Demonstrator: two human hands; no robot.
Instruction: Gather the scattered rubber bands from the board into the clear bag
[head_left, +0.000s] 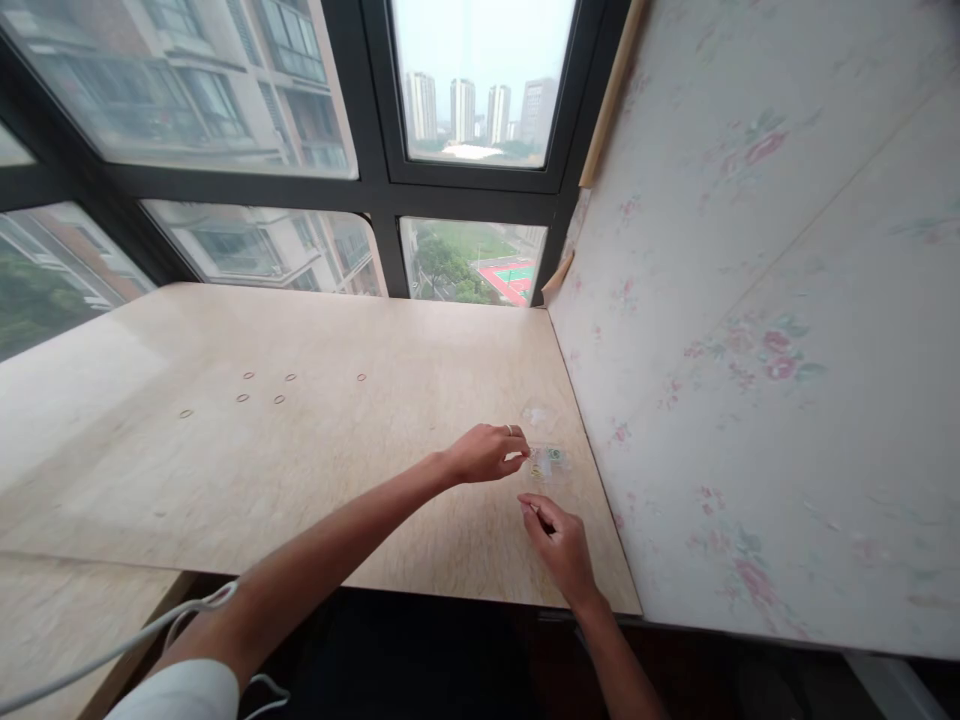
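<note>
My left hand (pixel 491 453), with a ring on one finger, reaches to the edge of a small clear plastic container (pixel 561 472). Its thumb and fingertips are pinched together, but what they hold is too small to make out. The container has a green mark and some small coloured bits in it. Just in front, my right hand (pixel 559 540) is closed, thumb against forefinger; I cannot tell what is between them. Behind the container lies a clear, roundish plastic piece (pixel 538 414), perhaps a lid. Several thin reddish-brown rings, like rubber bands (pixel 279 399), lie apart on the left.
The pale, marble-patterned board (pixel 420 350) runs up to dark-framed windows (pixel 472 203). A flower-papered wall (pixel 720 300) bounds it on the right. White cable (pixel 150 630) passes by my left forearm at the lower left.
</note>
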